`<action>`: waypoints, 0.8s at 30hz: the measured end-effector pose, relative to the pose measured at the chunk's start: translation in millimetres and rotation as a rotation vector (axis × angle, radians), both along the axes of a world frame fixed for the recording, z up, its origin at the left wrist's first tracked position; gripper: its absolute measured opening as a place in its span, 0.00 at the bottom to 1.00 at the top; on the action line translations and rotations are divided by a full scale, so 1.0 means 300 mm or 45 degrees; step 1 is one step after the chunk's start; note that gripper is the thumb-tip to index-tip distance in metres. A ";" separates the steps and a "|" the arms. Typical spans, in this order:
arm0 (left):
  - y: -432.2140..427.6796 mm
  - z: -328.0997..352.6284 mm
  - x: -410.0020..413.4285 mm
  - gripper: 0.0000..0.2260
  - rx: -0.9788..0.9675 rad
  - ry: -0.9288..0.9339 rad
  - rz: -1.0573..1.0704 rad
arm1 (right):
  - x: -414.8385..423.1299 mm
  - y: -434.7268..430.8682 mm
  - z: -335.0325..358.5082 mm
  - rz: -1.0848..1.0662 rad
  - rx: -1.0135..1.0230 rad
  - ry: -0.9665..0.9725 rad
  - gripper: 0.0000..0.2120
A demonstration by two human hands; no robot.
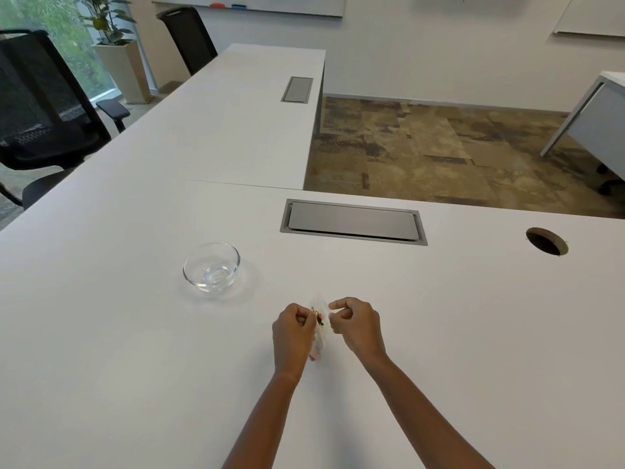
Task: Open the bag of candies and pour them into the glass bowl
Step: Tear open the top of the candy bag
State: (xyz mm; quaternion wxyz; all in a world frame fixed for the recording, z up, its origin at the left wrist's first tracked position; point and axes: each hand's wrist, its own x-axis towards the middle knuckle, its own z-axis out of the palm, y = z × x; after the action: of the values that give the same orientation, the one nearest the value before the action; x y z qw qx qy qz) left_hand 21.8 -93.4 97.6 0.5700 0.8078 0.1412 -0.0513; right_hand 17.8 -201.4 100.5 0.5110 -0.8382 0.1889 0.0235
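A small clear plastic bag of candies (319, 328) stands upright between both hands, just above the white table. Coloured candies show through its upper part and near its bottom. My left hand (293, 336) pinches the bag's left side with curled fingers. My right hand (356, 324) pinches the bag's top edge on the right side. The glass bowl (211, 266) sits to the far left of the hands, and nothing lies in it.
A grey cable hatch (353, 222) is set into the table (135, 350) behind the hands, and a round cable hole (547, 241) lies at the right. A second desk extends away at the back. Black office chairs (40, 106) stand at the left.
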 end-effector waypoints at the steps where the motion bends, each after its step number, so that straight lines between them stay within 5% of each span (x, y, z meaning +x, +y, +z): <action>1: 0.006 0.003 0.003 0.07 0.052 -0.026 0.015 | -0.002 -0.003 0.001 0.000 -0.045 -0.009 0.10; 9: 0.050 0.038 0.034 0.05 0.796 -0.225 -0.220 | 0.004 -0.031 -0.003 0.138 -0.373 -0.088 0.10; 12: 0.036 0.058 0.031 0.04 0.835 -0.283 -0.286 | 0.002 -0.036 -0.009 0.100 -0.328 -0.127 0.08; 20: 0.006 0.117 0.046 0.06 0.557 -0.477 -0.288 | -0.007 -0.054 -0.087 -0.421 1.107 0.307 0.12; 24: 0.013 0.138 0.051 0.05 0.424 -0.474 -0.323 | -0.006 -0.052 -0.125 -0.437 1.585 0.576 0.22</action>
State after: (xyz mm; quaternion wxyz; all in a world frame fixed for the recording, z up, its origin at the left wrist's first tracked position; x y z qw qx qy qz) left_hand 37.1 -89.5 138.9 0.4345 0.8971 -0.0616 0.0508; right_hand 16.1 -217.2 63.0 0.8422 -0.3210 0.3727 0.2210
